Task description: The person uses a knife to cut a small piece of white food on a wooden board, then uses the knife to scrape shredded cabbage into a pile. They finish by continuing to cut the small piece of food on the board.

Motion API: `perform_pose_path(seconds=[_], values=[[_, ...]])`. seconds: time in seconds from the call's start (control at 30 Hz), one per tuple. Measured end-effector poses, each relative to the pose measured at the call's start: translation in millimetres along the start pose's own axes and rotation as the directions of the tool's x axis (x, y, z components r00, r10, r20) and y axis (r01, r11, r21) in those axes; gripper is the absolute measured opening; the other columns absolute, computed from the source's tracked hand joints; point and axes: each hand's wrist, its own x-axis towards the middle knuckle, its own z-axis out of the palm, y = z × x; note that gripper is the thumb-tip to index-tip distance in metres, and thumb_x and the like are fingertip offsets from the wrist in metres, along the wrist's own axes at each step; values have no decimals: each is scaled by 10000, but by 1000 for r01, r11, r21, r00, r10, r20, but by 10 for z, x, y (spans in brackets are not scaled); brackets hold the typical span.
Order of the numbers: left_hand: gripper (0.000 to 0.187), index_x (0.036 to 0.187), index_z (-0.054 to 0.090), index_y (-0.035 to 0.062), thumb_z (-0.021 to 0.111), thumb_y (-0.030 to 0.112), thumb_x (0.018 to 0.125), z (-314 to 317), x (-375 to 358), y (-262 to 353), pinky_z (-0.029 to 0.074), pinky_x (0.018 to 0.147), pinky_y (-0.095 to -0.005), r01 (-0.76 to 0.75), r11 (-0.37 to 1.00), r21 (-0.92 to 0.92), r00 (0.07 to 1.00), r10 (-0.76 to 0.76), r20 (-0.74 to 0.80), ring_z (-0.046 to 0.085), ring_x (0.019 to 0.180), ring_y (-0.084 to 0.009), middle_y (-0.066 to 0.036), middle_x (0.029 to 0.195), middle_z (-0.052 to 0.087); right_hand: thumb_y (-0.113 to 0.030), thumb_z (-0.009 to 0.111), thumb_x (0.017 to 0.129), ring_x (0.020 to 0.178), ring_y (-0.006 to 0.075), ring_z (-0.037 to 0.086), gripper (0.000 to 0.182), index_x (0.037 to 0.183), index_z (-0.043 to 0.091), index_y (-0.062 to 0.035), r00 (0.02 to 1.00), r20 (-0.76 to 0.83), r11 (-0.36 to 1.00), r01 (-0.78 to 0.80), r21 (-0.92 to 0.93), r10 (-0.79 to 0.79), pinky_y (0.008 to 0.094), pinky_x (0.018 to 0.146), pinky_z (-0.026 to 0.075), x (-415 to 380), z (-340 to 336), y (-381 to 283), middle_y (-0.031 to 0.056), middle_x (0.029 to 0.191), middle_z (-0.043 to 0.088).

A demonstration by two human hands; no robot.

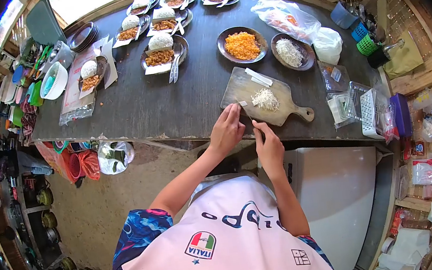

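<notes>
On a wooden cutting board (280,87) with a handle, my left hand (228,129) has its fingers bunched at the near left edge, closed on a small white vegetable piece (243,103). My right hand (269,147) grips a knife whose thin blade (247,113) points away from me beside that piece; the handle is mostly hidden in the fist. A pile of fine white shreds (265,100) lies on the board, and behind it are white vegetable sticks (258,77). Beyond the board stand a bowl of orange shreds (241,45) and a bowl of white shreds (291,53).
Several plates of rice and brown food (160,56) with cutlery occupy the table's left and far side. Plastic bags (288,17) lie behind the bowls. A white basket (370,112) and a purple box (400,115) sit at the right. Under the table is a white appliance (335,196).
</notes>
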Motion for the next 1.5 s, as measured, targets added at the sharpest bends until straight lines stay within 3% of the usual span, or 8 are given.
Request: perform_pose_path(seconds=[0.2, 0.4, 0.63, 0.77, 0.97, 1.17, 1.4, 1.5], values=[[551, 1367, 571, -151, 631, 116, 889, 2, -3, -10, 461, 1168, -426, 0, 1000, 9, 1000, 0, -5, 545, 1363, -377, -240, 1400, 587, -306, 556, 1101, 988, 388, 725, 248, 1298, 674, -213, 994, -56, 993, 88, -74, -92, 488, 794, 585, -37, 33, 50, 91, 1132, 742], [530, 1349, 592, -147, 620, 111, 887, -9, -18, 18, 481, 1151, -417, 3, 1000, 24, 1000, -3, -2, 565, 1348, -370, -240, 1386, 602, -269, 581, 1092, 1065, 403, 705, 237, 1295, 677, -195, 998, -45, 998, 54, 19, -53, 480, 835, 576, 48, 97, 28, 112, 1199, 749], [529, 1338, 595, -155, 624, 100, 876, 1, -11, 13, 490, 1141, -413, -8, 999, 50, 1000, 9, -24, 571, 1340, -365, -240, 1376, 606, -279, 566, 1100, 1047, 403, 708, 240, 1293, 673, -184, 998, 46, 995, -47, -90, 51, 478, 832, 577, -84, -65, -59, 108, 1193, 742], [526, 1339, 595, -151, 625, 93, 874, -28, -19, 46, 487, 1144, -419, 14, 1000, 16, 1000, -14, -17, 570, 1334, -371, -249, 1372, 603, -296, 572, 1097, 1039, 402, 709, 249, 1296, 677, -189, 997, -30, 997, 72, -5, -72, 478, 825, 577, 103, 140, 57, 104, 1198, 741], [517, 1335, 598, -146, 625, 87, 875, -13, -31, 13, 482, 1147, -427, 20, 1000, 9, 999, -19, -33, 572, 1320, -376, -250, 1363, 597, -290, 574, 1095, 1040, 402, 709, 238, 1284, 684, -194, 999, 34, 996, -34, -80, 37, 479, 823, 575, -88, -50, -41, 102, 1204, 745], [511, 1328, 603, -145, 625, 87, 873, 4, -16, 27, 483, 1145, -424, 20, 999, 30, 1000, -19, -24, 577, 1320, -370, -242, 1361, 604, -292, 568, 1099, 1023, 390, 719, 239, 1292, 685, -211, 998, -21, 998, 66, -1, -66, 472, 821, 578, 123, 120, 59, 89, 1184, 745], [507, 1318, 612, -147, 632, 81, 866, 19, -14, 14, 497, 1128, -422, 6, 999, 44, 998, -4, -59, 583, 1313, -371, -242, 1360, 609, -294, 576, 1095, 1027, 380, 716, 234, 1286, 687, -214, 1000, -18, 999, 5, -39, -6, 470, 810, 583, -70, 18, 41, 85, 1174, 746], [507, 1317, 614, -149, 633, 80, 865, 2, -29, 28, 502, 1123, -423, 6, 999, 46, 999, -5, -38, 587, 1309, -369, -244, 1360, 609, -314, 561, 1099, 952, 380, 730, 227, 1270, 679, -223, 990, -88, 994, 106, -27, -108, 485, 766, 591, 81, 164, 86, 81, 1101, 742]])
